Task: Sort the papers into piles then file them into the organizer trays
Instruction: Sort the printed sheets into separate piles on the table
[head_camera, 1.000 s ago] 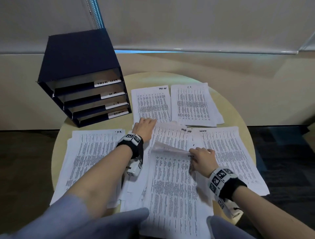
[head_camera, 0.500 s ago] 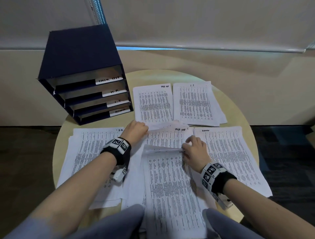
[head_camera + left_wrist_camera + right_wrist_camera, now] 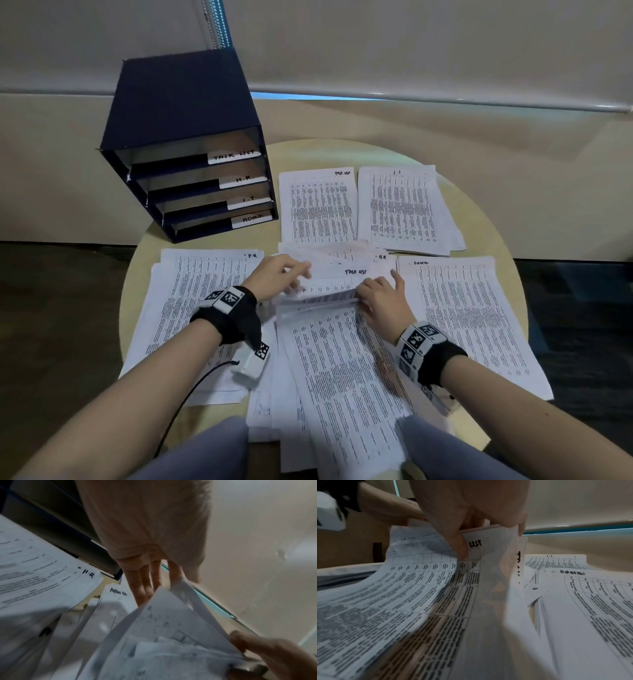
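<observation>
A loose middle stack of printed sheets [image 3: 342,377] lies in front of me on the round table [image 3: 486,219]. My right hand [image 3: 376,291] pinches the top edge of a lifted sheet headed TASK LIST [image 3: 342,277], thumb [image 3: 460,545] on its printed face. My left hand [image 3: 294,274] is at the left edge of the lifted sheets, with thumb and forefinger [image 3: 175,572] on either side of a sheet edge and the other fingers straight. Sorted piles lie around: H.R. [image 3: 191,308], TASK LIST [image 3: 317,205], I.T. [image 3: 404,205] and ADMIN [image 3: 469,318].
A dark blue organizer [image 3: 185,144] stands at the table's back left. Its four trays are labelled TASK LIST, H.R., I.T. and ADMIN from top to bottom. Behind the table runs a beige wall. My knees [image 3: 445,448] sit under the near edge.
My left hand drew back from the far end of the stack to the lifted sheets. My right hand raised the sheet edges higher, and the TASK LIST heading now shows.
</observation>
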The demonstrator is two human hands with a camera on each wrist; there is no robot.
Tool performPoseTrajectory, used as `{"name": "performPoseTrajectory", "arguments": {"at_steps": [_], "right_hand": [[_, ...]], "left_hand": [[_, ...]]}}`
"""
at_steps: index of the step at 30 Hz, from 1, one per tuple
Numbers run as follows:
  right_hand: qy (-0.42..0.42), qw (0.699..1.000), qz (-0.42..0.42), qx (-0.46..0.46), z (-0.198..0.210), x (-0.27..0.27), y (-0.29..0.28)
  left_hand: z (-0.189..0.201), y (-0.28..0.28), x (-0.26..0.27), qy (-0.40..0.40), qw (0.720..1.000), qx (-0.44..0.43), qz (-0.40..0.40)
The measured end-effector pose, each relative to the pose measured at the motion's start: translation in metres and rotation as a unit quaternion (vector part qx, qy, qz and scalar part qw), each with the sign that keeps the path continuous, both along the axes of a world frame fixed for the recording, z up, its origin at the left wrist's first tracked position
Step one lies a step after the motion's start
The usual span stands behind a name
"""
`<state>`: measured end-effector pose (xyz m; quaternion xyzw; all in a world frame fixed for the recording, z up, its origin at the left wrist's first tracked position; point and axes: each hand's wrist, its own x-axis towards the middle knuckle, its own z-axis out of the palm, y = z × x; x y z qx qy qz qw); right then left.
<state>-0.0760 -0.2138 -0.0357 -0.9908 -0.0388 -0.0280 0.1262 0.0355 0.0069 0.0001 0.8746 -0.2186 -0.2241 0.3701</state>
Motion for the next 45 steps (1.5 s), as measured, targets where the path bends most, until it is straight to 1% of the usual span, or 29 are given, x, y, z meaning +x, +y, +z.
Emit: {"name": "performPoseTrajectory", "arguments": {"at_steps": [1,2,4,5,6,8,9,11,15,17,20,24,26,28,31,34,38,40,42,44,45], "right_hand": [[-0.011,1.000,0.001,-0.001,-0.001,-0.002,0.000],[-0.022,1.000,0.004,-0.002,-0.002,-0.004,-0.001],[-0.042,0.999,0.017,-0.002,0.000,-0.007,-0.002],[-0.054,0.998,0.027,-0.001,0.001,-0.008,-0.003],[-0.065,0.997,0.036,-0.001,0.003,-0.009,-0.005],[-0.085,0.995,0.051,-0.002,0.006,-0.011,-0.006],[-0.091,0.994,0.059,-0.004,0.007,-0.011,-0.007],[-0.090,0.994,0.069,-0.005,0.008,-0.011,-0.006],[-0.034,0.998,0.060,0.007,0.006,-0.009,-0.004],[-0.037,0.998,0.059,0.000,0.006,-0.011,-0.002],[-0.066,0.995,0.074,-0.005,0.005,-0.014,-0.002],[-0.101,0.993,0.054,-0.006,0.002,-0.013,-0.001],[-0.116,0.993,0.028,-0.009,0.003,-0.012,-0.001],[-0.108,0.994,0.009,-0.024,0.005,-0.012,-0.002],[-0.096,0.995,0.017,-0.024,0.004,-0.012,-0.003],[-0.100,0.994,0.031,-0.007,0.002,-0.013,-0.002],[-0.105,0.994,0.034,0.006,0.003,-0.015,0.000],[-0.102,0.994,0.031,0.015,0.003,-0.016,0.000],[-0.100,0.994,0.030,0.015,0.001,-0.017,0.000],[-0.095,0.995,0.028,0.015,-0.002,-0.019,-0.001],[-0.095,0.995,0.025,0.016,-0.002,-0.020,-0.001]], "left_hand": [[-0.004,-0.002,0.005,0.000,1.000,0.022,0.014],[-0.009,-0.004,0.010,-0.027,0.997,0.070,0.009],[-0.019,-0.007,0.019,-0.061,0.981,0.179,-0.035],[-0.021,-0.009,0.021,-0.062,0.972,0.222,-0.051],[-0.022,-0.010,0.022,-0.064,0.964,0.252,-0.060],[-0.021,-0.012,0.022,-0.085,0.957,0.270,-0.063],[-0.021,-0.012,0.021,-0.098,0.958,0.261,-0.062],[-0.017,-0.011,0.019,-0.095,0.967,0.231,-0.053],[-0.008,-0.004,0.016,-0.087,0.979,0.179,-0.047],[-0.005,0.000,0.013,-0.106,0.981,0.158,-0.037],[-0.001,0.005,0.005,-0.143,0.978,0.144,-0.052],[0.002,0.013,-0.005,-0.186,0.973,0.115,-0.079],[0.005,0.016,-0.010,-0.178,0.974,0.098,-0.099],[0.009,0.020,-0.014,-0.149,0.978,0.087,-0.117],[0.012,0.024,-0.018,-0.134,0.977,0.100,-0.133],[0.013,0.023,-0.019,-0.161,0.970,0.131,-0.124],[0.013,0.021,-0.021,-0.202,0.954,0.161,-0.156],[0.010,0.024,-0.022,-0.226,0.955,0.122,-0.147],[0.006,0.026,-0.024,-0.240,0.961,0.071,-0.120],[0.003,0.027,-0.026,-0.205,0.972,0.042,-0.103],[0.001,0.027,-0.026,-0.167,0.981,0.032,-0.096]]}}
